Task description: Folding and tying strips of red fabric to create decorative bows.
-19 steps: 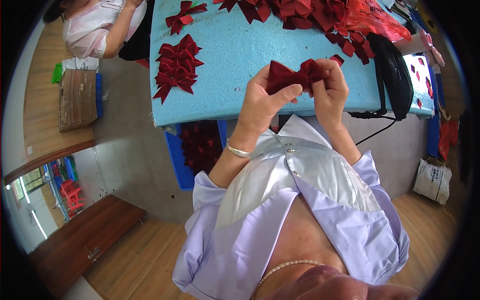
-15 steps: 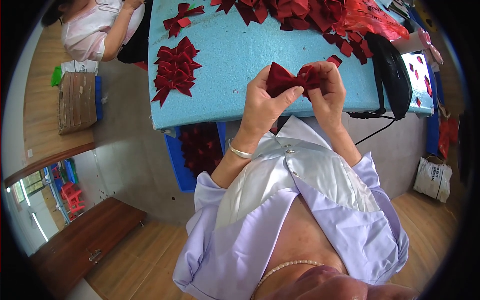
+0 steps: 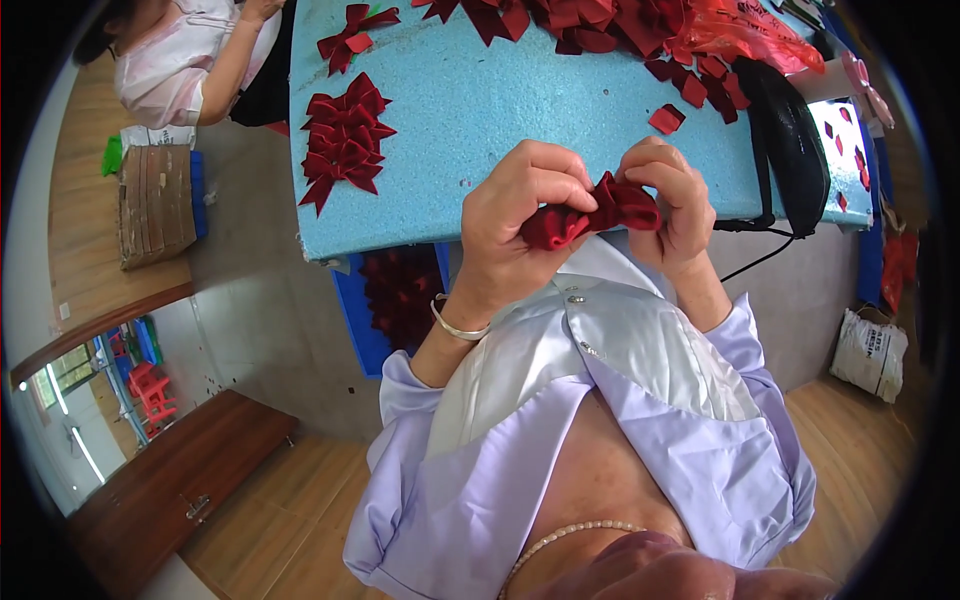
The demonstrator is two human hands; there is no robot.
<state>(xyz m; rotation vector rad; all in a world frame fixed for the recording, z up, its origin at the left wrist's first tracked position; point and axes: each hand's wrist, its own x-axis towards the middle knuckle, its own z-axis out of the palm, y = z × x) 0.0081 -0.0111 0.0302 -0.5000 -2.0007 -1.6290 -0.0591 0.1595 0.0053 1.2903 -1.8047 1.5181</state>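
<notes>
Between my two hands is a dark red ribbon bow (image 3: 627, 206), just over the near edge of the light blue table (image 3: 430, 150). My left hand (image 3: 520, 215), with a bracelet at the wrist, is closed around the bow's left loop. The fingers of my right hand (image 3: 672, 200) curl against its right side; those fingertips are partly hidden. A cluster of finished-looking red bows (image 3: 345, 140) lies together at the table's left side. One more red bow (image 3: 352, 38) lies beyond it, near the far left.
Red ribbon pieces (image 3: 600, 20) are heaped at the far side beside a red plastic bag (image 3: 755, 35). A black bag (image 3: 785, 150) lies on the right. Below the table stands a blue bin (image 3: 355, 325) of red bows. Another person (image 3: 190, 70) sits at far left.
Both hands have come closer to me and turned the bow over. My left fingers have shifted onto its top, and the bow looks more bunched.
</notes>
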